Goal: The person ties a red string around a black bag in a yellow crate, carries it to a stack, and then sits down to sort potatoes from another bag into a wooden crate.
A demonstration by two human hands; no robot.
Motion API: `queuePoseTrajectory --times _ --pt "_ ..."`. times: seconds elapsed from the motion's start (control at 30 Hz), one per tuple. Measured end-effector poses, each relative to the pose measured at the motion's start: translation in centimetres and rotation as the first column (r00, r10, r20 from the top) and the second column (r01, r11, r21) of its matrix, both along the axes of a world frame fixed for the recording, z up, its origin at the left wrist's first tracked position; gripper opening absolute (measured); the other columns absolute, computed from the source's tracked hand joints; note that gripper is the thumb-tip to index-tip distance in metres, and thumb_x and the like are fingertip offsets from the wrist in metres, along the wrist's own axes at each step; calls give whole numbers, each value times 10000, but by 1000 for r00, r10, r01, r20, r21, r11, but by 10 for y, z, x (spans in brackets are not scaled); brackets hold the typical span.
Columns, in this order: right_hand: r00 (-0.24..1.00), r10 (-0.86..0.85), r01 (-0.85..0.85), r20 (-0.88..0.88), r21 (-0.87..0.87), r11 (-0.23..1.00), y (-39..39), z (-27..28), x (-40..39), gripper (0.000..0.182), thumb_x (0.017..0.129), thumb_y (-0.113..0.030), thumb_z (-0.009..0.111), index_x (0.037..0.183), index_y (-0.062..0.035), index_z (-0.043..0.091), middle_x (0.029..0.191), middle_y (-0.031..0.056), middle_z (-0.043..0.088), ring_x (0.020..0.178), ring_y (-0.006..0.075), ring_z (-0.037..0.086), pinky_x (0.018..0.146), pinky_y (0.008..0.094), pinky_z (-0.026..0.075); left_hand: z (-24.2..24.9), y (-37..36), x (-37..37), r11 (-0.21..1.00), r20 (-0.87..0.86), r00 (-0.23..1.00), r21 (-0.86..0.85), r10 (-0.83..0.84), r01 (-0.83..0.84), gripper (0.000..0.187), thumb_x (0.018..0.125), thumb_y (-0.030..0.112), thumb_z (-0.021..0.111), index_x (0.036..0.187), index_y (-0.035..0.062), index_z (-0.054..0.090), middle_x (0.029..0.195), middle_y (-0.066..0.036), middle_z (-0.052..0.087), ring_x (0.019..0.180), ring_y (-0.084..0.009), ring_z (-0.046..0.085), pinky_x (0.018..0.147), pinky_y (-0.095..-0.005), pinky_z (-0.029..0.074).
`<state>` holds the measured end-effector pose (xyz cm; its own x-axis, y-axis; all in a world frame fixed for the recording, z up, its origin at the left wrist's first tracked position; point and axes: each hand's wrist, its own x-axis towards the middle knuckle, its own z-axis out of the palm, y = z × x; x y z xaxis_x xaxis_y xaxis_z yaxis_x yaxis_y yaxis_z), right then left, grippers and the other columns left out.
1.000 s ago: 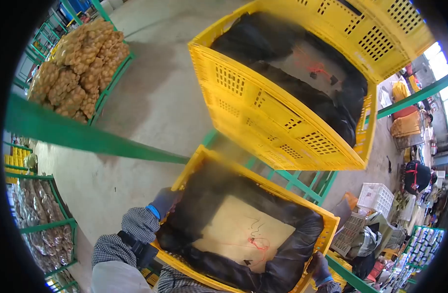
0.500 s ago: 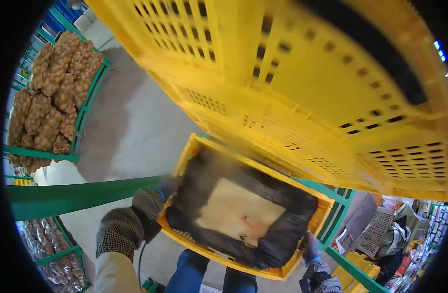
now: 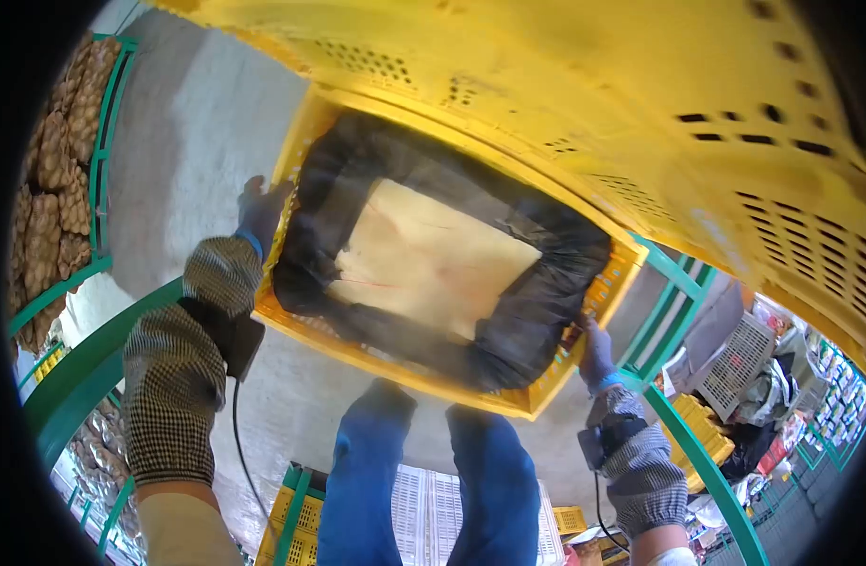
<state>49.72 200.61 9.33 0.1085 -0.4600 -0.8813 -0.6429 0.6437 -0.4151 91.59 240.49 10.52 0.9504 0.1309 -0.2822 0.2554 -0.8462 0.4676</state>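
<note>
A yellow plastic crate (image 3: 522,404) lined with black plastic sheeting (image 3: 537,330) is in the middle of the view. A pale, flat, cream-coloured sheet (image 3: 433,250) with thin reddish lines lies inside it. My left hand (image 3: 261,209), gloved, grips the crate's left side, with some fingers hidden behind the rim. On the right side, my right hand (image 3: 598,351), also gloved, has its fingers curled on the wall. Checked sleeves cover both forearms. Beyond the crate's far rim rise stacked yellow crates (image 3: 565,85).
Green metal rails run at the left (image 3: 50,415) and right (image 3: 706,481). Net sacks of round brown produce (image 3: 60,179) stand at the far left. Behind my legs is a pale slatted crate (image 3: 423,514). A grey crate (image 3: 738,363) and bags lie at the right.
The lined crate has shifted up in the view, against the stacked crates, and looks slightly larger. Both my hands have moved with it. The camera's view has also shifted.
</note>
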Motion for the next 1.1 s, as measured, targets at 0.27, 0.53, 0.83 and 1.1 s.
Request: queuePoseTrajectory --times 0.27,0.53,0.83,1.1 --pt "834 551 -522 25 -289 802 32 119 -102 433 933 -238 569 1290 -4 499 1119 103 607 979 195 603 835 303 491 126 62 -205 940 87 939 112 -333 323 610 773 277 754 1229 -38 499 1188 -234 537 1128 -358 513 976 -421 425" --pt "999 10 -8 -38 66 998 56 351 -305 390 931 -307 556 1225 -51 524 1033 105 615 912 222 623 801 358 524 337 165 -238 874 -48 914 -278 403 -399 880 844 305 727 1443 -80 210 1385 -203 385 1272 -272 372 1131 -381 263" --pt "993 121 -104 5 -466 879 107 460 -380 292 915 -264 583 1106 -45 574 843 48 642 747 180 618 700 315 519 532 186 -86 719 378 863 -694 335 25 199 830 94 754 961 1 638 951 -36 612 837 -126 557 760 -278 518" --pt "965 249 -210 -83 -814 542 -72 524 -326 133 907 -165 561 959 -65 632 733 8 590 607 100 541 520 255 433 504 198 -68 653 280 881 -756 382 -42 409 826 55 747 1172 -12 538 1110 -84 576 889 -153 566 784 -272 516"
